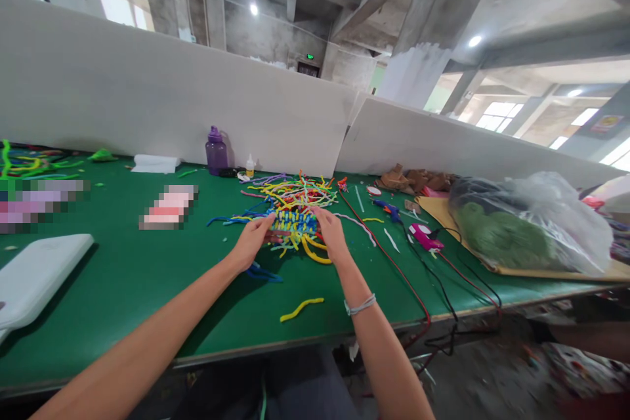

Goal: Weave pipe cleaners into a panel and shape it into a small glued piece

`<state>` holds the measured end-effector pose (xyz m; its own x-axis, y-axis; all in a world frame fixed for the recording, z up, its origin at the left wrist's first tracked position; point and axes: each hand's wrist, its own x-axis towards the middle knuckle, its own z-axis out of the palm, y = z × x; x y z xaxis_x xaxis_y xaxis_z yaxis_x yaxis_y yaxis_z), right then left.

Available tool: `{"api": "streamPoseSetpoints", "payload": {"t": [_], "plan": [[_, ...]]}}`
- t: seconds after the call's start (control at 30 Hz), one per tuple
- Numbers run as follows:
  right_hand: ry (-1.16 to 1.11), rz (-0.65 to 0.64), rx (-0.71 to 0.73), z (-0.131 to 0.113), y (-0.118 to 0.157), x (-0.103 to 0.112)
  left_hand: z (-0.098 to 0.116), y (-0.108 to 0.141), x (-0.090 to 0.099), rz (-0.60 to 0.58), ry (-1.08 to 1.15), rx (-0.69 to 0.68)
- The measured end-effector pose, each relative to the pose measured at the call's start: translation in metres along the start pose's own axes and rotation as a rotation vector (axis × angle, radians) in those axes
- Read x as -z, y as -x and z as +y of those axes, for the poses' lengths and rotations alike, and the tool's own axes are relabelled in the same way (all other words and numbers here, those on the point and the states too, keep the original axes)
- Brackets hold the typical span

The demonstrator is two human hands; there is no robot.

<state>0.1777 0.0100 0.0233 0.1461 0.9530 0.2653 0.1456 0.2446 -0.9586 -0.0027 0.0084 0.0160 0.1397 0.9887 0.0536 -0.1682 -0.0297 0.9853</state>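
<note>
A woven piece of blue, yellow and white fuzzy strips [294, 221] lies on the green table, its loose ends sticking out. My left hand [253, 241] has its fingers closed on the left edge of the piece. At the right edge, my right hand [329, 231] grips it with bent fingers. Behind the piece spreads a pile of many-coloured fuzzy strips [295, 193]. One yellow strip [302, 308] lies alone near the table's front edge.
A purple bottle [216, 152] and a small glue bottle [250, 166] stand by the white partition [275, 115]. On the right are a blue glue gun [388, 210], a pink device [424, 237], cables and a plastic bag [522, 223]. A white object [39, 282] sits at left.
</note>
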Motion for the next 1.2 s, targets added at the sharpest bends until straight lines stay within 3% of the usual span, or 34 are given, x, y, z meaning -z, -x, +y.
{"api": "streamPoseSetpoints", "payload": {"t": [0.13,0.37,0.6,0.73,0.9,1.2], "plan": [[-0.27,-0.138,-0.122,0.0032,-0.0008,-0.0018,-0.0005,-0.0009,0.0026,-0.049,0.12,0.019],[-0.378,-0.139,-0.147,0.0045,0.0,-0.0006,0.0024,0.0007,0.002,-0.042,0.123,-0.006],[-0.56,-0.112,-0.303,0.0024,-0.0019,0.0014,0.0011,0.0015,0.0012,-0.129,0.154,-0.02],[-0.637,-0.128,-0.369,0.003,-0.0022,-0.0014,0.0013,0.0003,-0.0001,-0.094,0.218,-0.014],[-0.578,-0.176,-0.281,0.0036,-0.0005,-0.0044,0.0017,-0.0019,0.0023,0.001,0.221,-0.03],[-0.389,-0.123,-0.151,0.0015,0.0007,-0.0028,0.0031,-0.0027,0.0055,-0.045,0.203,0.025]]}}
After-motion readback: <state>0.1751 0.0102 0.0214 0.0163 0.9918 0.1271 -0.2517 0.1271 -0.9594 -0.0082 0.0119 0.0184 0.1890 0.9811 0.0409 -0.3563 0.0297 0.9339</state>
